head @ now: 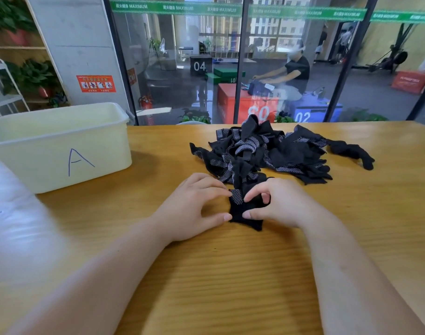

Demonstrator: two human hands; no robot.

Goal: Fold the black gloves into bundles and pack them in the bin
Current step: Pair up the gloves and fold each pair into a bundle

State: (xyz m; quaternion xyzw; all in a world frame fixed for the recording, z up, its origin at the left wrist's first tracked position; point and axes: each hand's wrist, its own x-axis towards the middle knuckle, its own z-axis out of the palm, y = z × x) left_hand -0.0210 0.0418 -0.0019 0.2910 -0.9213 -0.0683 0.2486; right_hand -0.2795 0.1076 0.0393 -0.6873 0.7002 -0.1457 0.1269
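My left hand [194, 204] and right hand [276, 204] pinch one black glove [242, 212] mid-fold (pile [267, 151] just beyond); next I'd roll it tight, then bin [61, 146] far left.

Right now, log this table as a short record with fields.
left hand: grips the partly folded glove at its left edge
right hand: grips the same glove at its right edge
glove pile: loose black dotted gloves, behind the hands
bin: cream, marked A, left on the table; no gloves visible inside
table: wooden
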